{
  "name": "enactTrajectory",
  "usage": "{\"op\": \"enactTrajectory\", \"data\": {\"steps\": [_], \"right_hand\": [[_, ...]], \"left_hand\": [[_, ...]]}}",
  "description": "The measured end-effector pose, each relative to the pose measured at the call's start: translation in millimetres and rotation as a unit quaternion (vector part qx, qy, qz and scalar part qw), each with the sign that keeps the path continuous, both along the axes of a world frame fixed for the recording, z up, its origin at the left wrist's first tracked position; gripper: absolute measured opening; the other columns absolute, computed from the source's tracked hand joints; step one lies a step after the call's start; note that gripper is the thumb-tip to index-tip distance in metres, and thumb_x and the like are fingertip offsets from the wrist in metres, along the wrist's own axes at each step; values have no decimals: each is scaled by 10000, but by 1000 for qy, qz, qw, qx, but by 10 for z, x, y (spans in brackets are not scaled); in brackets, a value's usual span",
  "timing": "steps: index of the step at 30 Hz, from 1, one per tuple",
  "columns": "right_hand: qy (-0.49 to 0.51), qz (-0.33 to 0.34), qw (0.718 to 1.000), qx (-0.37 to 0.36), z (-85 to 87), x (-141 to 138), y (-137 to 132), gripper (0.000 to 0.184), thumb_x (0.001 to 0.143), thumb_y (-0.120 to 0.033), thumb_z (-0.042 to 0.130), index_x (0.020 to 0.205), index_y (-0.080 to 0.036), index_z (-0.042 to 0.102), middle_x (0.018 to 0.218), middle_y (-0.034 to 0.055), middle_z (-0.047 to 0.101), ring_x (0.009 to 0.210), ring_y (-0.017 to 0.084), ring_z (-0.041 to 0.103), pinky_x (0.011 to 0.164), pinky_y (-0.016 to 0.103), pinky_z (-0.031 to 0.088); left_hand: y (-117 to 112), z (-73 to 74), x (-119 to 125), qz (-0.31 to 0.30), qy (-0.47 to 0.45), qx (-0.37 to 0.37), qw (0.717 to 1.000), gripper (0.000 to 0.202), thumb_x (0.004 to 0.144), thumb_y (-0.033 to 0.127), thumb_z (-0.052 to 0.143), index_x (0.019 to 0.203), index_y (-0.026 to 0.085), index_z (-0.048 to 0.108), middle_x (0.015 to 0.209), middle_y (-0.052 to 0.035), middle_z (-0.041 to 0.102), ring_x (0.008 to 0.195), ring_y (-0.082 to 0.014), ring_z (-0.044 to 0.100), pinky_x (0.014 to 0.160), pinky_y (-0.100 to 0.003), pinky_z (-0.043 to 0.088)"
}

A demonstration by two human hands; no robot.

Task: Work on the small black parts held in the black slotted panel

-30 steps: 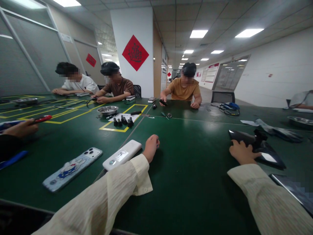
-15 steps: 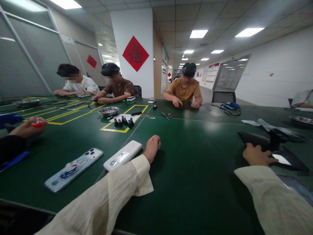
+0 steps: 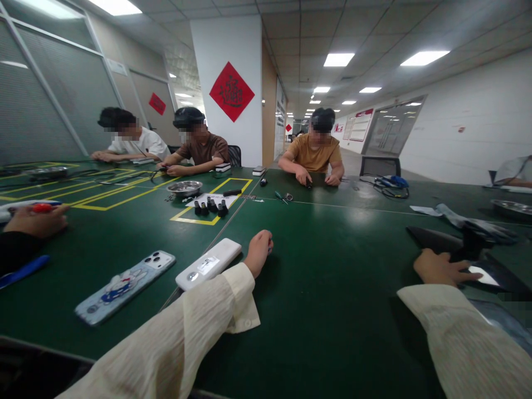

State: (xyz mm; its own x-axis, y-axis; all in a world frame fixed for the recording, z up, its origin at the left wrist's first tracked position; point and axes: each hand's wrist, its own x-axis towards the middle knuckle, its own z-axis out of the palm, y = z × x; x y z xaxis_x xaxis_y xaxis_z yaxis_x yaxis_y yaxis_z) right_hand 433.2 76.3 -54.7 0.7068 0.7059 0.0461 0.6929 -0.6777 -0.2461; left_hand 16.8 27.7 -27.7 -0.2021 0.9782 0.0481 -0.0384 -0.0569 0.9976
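My left hand (image 3: pixel 260 253) rests on the green table (image 3: pixel 332 310) with its fingers curled closed. Whatever it may hold is hidden from this side. Just left of the wrist lies a white power bank (image 3: pixel 222 252) with a small label. Farther left is a phone (image 3: pixel 124 288) in a pale blue cartoon case, camera side up. On the right, my right hand (image 3: pixel 440 267) lies palm down with fingers spread, touching a black object (image 3: pixel 434 239) whose kind I cannot make out. A white patch (image 3: pixel 483 275) shows by its fingertips.
At the left edge a co-worker's hand (image 3: pixel 37 221) holds a red-tipped item above a blue strip (image 3: pixel 25 272). Beyond stand a metal bowl (image 3: pixel 184 189), several black cylinders (image 3: pixel 211 206) and a screwdriver (image 3: pixel 281 197). Grey gloves (image 3: pixel 469 219) lie right. Three people sit across the table.
The co-worker's hand at the left edge has shifted slightly left, and a white item now shows behind it. My left hand stays put; my right hand has barely moved.
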Motion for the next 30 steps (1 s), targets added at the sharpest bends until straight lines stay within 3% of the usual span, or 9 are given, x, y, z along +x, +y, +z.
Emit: {"op": "enactTrajectory", "data": {"steps": [5, 13, 19, 24, 30], "right_hand": [[-36, 7, 999, -7, -24, -1, -2, 496, 818, -218, 284, 1219, -80, 541, 1368, 255, 324, 1287, 474, 92, 895, 658, 128], [-35, 26, 999, -21, 78, -68, -71, 484, 849, -242, 252, 1212, -111, 544, 1318, 264, 368, 1239, 406, 289, 905, 523, 243], [-39, 93, 994, -36, 197, -227, -53, 445, 783, -276, 375, 1155, -132, 573, 1223, 211, 493, 1192, 386, 347, 924, 491, 253], [-54, 113, 992, -2, 220, -296, -66, 515, 785, -314, 372, 1251, -123, 480, 1314, 215, 406, 1225, 379, 307, 941, 493, 238], [-8, 101, 995, 15, 253, -290, -134, 472, 806, -278, 362, 1171, -38, 542, 1217, 301, 471, 1189, 463, 348, 897, 607, 258]], "left_hand": [[3, -5, 5, 1, 2, 2, 1000, 147, 706, 278, 419, 592, 191, 387, 462, 64, 354, 427, -78, 336, 435, -204, 258], [11, -13, 3, -2, 3, -5, 1000, 153, 696, 280, 415, 580, 192, 370, 457, 64, 352, 422, -74, 328, 431, -202, 255], [-8, 7, 8, -3, 1, -8, 1000, 152, 690, 287, 427, 582, 190, 383, 461, 65, 358, 421, -73, 336, 433, -199, 264], [-33, 29, 18, -1, 1, -6, 1000, 161, 697, 286, 431, 580, 188, 380, 472, 62, 361, 429, -72, 341, 434, -195, 264], [-13, 2, 14, -1, 3, 0, 1000, 155, 695, 284, 423, 578, 187, 389, 469, 61, 369, 421, -71, 335, 429, -193, 264]]}}
